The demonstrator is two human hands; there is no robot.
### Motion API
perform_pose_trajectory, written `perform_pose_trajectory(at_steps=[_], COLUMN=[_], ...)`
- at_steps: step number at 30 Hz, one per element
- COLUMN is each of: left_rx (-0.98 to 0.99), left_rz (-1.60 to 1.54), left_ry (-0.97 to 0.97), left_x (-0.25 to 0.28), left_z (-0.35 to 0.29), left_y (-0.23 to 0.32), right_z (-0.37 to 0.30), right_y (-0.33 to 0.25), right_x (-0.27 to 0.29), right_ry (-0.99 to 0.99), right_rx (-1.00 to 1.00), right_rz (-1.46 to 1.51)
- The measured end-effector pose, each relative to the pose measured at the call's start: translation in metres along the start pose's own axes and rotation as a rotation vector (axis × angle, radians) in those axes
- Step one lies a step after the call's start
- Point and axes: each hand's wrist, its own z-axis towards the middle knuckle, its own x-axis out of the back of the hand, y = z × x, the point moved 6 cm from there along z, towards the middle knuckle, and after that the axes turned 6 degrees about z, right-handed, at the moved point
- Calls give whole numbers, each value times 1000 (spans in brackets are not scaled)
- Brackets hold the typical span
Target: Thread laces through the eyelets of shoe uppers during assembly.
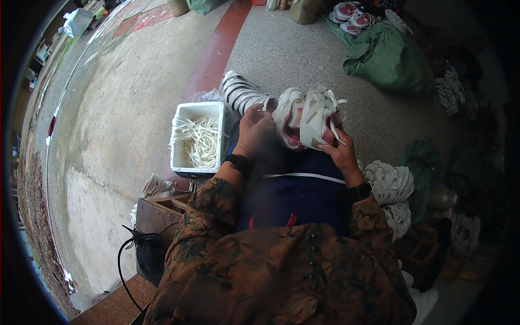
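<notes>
A white box (197,109) holds many laces (205,147). Before the lap (303,200), the white shoe (316,120) looks partly laced, a loose end (342,101) seemingly left; the right hand (340,153) grips it, but whether the left hand (254,129) pinches anything, I cannot tell.

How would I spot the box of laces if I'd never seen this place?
Follow the red stripe down the floor toward the person's left hand. Left of that hand stands a white box. Unlike the shoes nearby, it has straight walls, an open top and a loose tangle of laces inside.
</notes>
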Motion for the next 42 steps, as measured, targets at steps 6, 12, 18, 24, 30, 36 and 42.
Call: perform_pose_trajectory(at_steps=[6,12,18,24,30,36,42], left_rx=[-1,-445,-829,-517,-142,-269,-243], left_rz=[32,802,1276,1015,69,164,334], left_ry=[15,-325,-630,-472,65,258,-46], left_x=[4,-42,-91,-61,27,58,-5], left_z=[2,-12,-25,-13,4,0,-17], left_y=[-7,10,-1,5,49,63,53], right_z=[-4,2,4,-13,4,20,26], right_y=[-18,-11,-11,-10,-45,41,39], right_x=[-36,-16,49,99,34,-65,-62], right_ry=[-180,-8,443,599,135,-324,-328], right_rx=[291,132,137,237,168,313,224], right_rz=[-551,-326,396,462,-373,-887,-663])
